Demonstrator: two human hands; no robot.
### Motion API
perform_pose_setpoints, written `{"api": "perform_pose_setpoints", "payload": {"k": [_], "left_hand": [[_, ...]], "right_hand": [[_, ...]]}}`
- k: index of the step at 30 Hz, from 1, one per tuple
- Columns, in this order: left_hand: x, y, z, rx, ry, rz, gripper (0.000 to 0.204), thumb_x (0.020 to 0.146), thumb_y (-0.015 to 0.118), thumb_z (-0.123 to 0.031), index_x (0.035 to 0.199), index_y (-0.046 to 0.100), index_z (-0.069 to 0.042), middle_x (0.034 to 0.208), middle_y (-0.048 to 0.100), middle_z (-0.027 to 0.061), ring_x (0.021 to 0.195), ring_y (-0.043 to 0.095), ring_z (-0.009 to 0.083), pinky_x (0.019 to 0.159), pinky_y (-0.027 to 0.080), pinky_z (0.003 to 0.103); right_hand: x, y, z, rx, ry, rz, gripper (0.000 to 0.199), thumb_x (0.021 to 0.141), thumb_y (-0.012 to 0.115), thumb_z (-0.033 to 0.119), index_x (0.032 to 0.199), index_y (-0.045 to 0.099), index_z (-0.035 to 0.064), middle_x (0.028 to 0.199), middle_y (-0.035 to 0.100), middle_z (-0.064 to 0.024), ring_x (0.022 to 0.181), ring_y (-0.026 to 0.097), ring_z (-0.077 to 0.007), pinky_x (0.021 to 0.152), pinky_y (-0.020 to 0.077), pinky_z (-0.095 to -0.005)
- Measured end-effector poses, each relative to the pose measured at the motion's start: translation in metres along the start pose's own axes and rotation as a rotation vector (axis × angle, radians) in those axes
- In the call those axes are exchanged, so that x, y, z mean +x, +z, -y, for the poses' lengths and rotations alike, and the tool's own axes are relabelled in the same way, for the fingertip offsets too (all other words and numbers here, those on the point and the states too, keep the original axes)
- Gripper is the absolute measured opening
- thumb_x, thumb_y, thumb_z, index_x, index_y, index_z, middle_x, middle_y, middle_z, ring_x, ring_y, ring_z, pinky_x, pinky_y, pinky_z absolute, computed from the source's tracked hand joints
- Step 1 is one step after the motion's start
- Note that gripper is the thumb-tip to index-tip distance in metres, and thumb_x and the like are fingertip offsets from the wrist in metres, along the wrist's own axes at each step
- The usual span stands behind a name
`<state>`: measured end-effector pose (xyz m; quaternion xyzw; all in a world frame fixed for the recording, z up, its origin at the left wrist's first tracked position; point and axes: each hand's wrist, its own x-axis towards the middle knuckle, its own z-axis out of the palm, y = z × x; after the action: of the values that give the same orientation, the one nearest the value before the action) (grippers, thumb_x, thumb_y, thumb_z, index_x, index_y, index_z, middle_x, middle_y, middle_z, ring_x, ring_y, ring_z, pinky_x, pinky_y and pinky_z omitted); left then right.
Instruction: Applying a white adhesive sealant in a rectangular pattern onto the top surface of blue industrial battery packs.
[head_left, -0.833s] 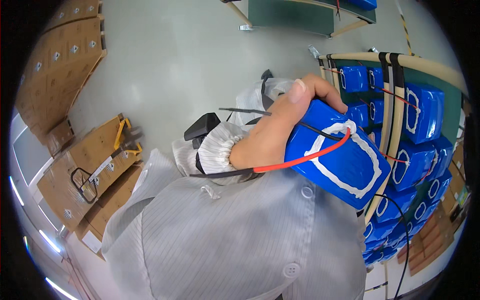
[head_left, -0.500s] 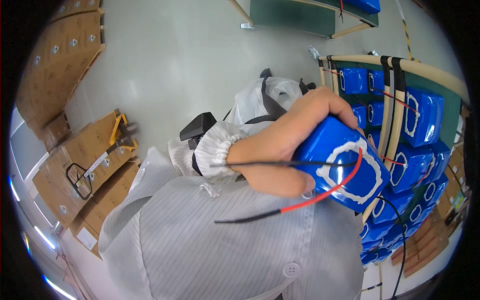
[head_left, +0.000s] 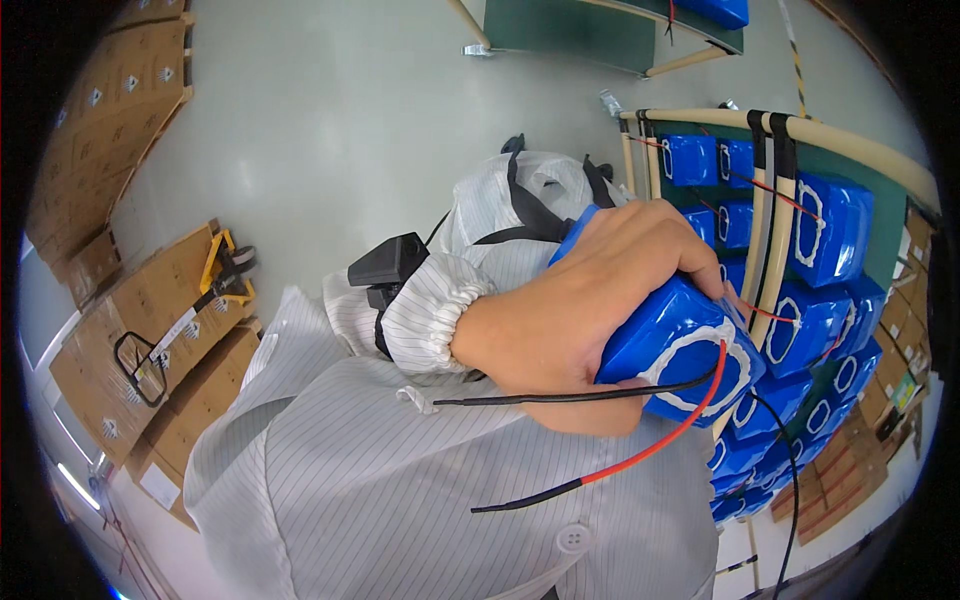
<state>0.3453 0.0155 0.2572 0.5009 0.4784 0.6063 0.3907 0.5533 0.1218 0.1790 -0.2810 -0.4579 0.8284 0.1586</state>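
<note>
A shiny blue battery pack is held by my left hand, palm over it, thumb on the near side and fingers bent over the far edge. On the pack's end face, a ring of white sealant surrounds the exit of two leads. The black lead runs left across my thumb; the red lead, with a black tip, curves down over my striped coat. A blue edge shows past the back of my hand; I cannot tell if it belongs to the same pack. My right hand is out of sight.
Right of the pack stands a rack with a cream tube frame, loaded with several blue packs. A black cable hangs in front. Another rack is at the top. Cartons and a yellow pallet truck stand left.
The pack has turned and sits slightly lower, with its end face tipped downward. My left hand has shifted over its top and covers more of it. The leads swung lower.
</note>
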Motion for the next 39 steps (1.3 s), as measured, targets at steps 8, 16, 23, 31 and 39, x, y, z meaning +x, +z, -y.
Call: {"api": "perform_pose_setpoints", "payload": {"k": [8,16,23,31,39], "left_hand": [[-0.005,-0.005,0.005,0.075,0.045,0.075,0.065,0.073,0.077,-0.032,0.126,0.053,-0.003,0.129,0.056,0.0169,0.112,0.051,0.0331,0.100,0.037,0.041],[-0.006,-0.007,-0.002,-0.060,-0.060,0.051,0.043,0.082,0.068,-0.011,0.121,0.054,-0.002,0.122,0.056,0.0160,0.110,0.052,0.0292,0.099,0.041,0.041],[-0.004,-0.011,-0.002,-0.067,-0.082,0.088,0.034,0.086,0.065,-0.009,0.118,0.055,-0.001,0.118,0.056,0.0162,0.108,0.054,0.0274,0.098,0.043,0.040],[-0.001,-0.015,-0.008,-0.121,-0.134,0.049,0.033,0.088,0.071,-0.008,0.116,0.056,-0.004,0.118,0.056,0.0153,0.111,0.055,0.0264,0.101,0.042,0.039],[-0.003,-0.015,0.000,-0.319,-0.248,-0.010,0.028,0.095,0.066,-0.019,0.117,0.056,-0.004,0.122,0.055,0.0144,0.119,0.054,0.0256,0.105,0.041,0.039]], "right_hand": [[-0.003,0.000,0.001,-0.032,-0.052,0.012,0.047,0.101,0.060,0.032,0.128,0.056,-0.0067,0.128,0.063,-0.0225,0.120,0.063,-0.0248,0.108,0.0481,-0.0395],[-0.009,0.004,0.007,-0.061,-0.098,0.012,0.047,0.101,0.063,0.030,0.130,0.055,-0.0068,0.130,0.062,-0.0223,0.122,0.062,-0.0250,0.110,0.0471,-0.0398],[-0.014,0.009,0.017,-0.184,0.007,0.000,0.049,0.094,0.070,0.016,0.135,0.053,-0.0062,0.136,0.058,-0.0207,0.129,0.057,-0.0259,0.114,0.0426,-0.0404],[-0.009,0.008,0.016,-0.270,-0.062,-0.026,0.047,0.093,0.071,0.016,0.131,0.056,-0.0060,0.133,0.059,-0.0199,0.126,0.057,-0.0241,0.114,0.0417,-0.0389],[-0.005,0.020,0.028,-0.287,0.034,-0.051,0.049,0.090,0.078,0.024,0.125,0.058,-0.0046,0.122,0.068,-0.0175,0.111,0.068,-0.0212,0.102,0.0525,-0.0363]]}}
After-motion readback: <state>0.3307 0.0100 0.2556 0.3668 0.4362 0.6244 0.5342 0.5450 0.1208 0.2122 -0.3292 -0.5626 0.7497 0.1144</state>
